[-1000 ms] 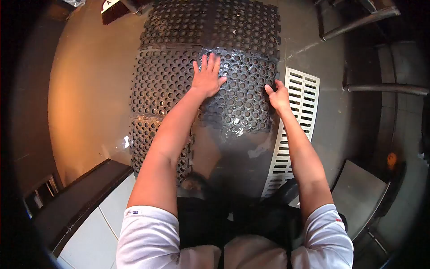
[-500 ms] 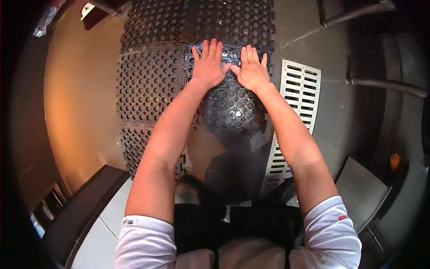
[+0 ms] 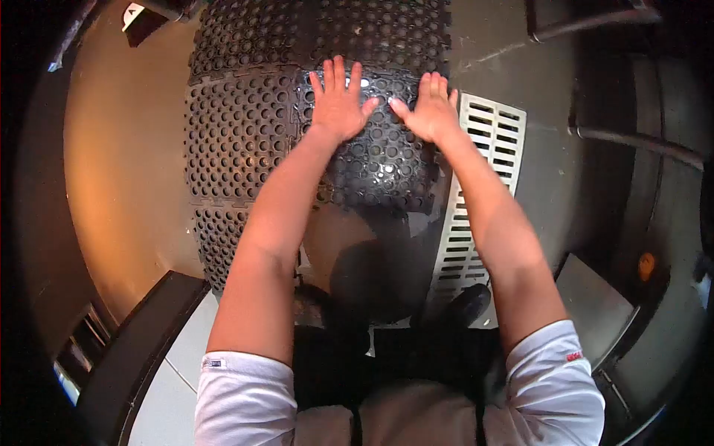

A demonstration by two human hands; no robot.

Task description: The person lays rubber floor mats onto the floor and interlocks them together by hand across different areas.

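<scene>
A wet black rubber mat tile with round holes lies on the floor before me. My left hand presses flat on its far left part, fingers spread. My right hand rests palm down near the far right edge of the same tile, its thumb stretched toward the left hand. A gap shows between the two thumbs. Neither hand holds anything. More perforated mat tiles join it on the left and beyond.
A white slotted drain grate runs along the floor right of the tile. Wet bare floor shows between the tile and my shoes. Metal legs or rails stand at the right. A dark-edged white panel is at lower left.
My hands have moved apart, so the thumbs no longer meet. The right hand has shifted right toward the tile's edge. The view has shifted slightly.
</scene>
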